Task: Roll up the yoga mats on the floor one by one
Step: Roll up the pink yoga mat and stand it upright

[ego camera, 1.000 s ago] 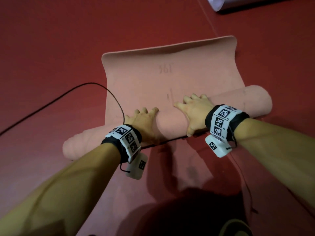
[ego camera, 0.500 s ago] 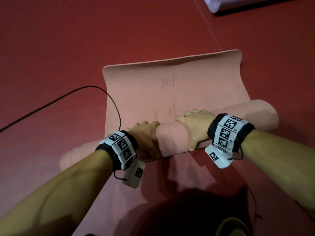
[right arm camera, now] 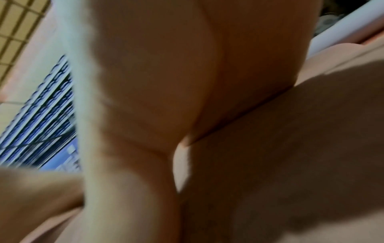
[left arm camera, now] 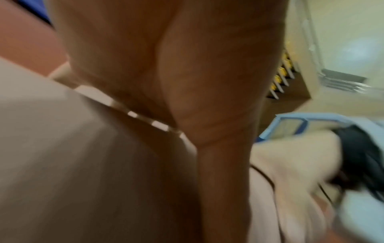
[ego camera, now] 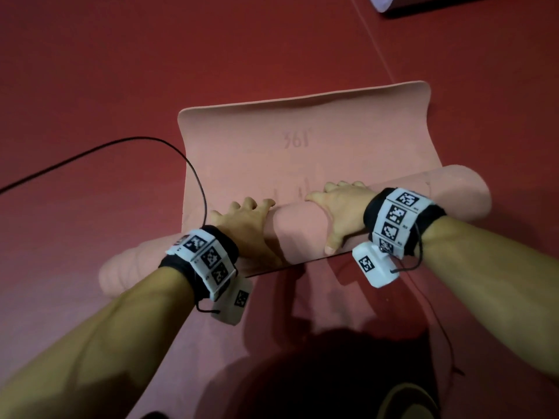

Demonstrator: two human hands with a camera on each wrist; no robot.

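Note:
A pink yoga mat [ego camera: 302, 152] lies on the red floor, its near part wound into a thick roll [ego camera: 299, 234] that runs slantwise from lower left to upper right. My left hand [ego camera: 245, 225] lies on top of the roll, fingers spread over its far side. My right hand [ego camera: 341, 207] presses the roll a little to the right, with its fingers over the top and its thumb down the near face. The left wrist view is blurred and shows the palm [left arm camera: 166, 65] on the roll [left arm camera: 72, 164]. The right wrist view shows the palm [right arm camera: 155, 65] against the roll [right arm camera: 290, 148].
A black cable [ego camera: 90, 152] curves across the floor from the left and runs under the roll. Another pale rolled mat [ego camera: 384, 3] lies at the top right edge. A shoe [ego camera: 405, 400] shows at the bottom. A floor seam [ego camera: 372, 37] runs diagonally at upper right.
Both hands have stayed on the roll, and the roll has crept slightly toward the mat's far end. The left hand's fingers are spread wider now.

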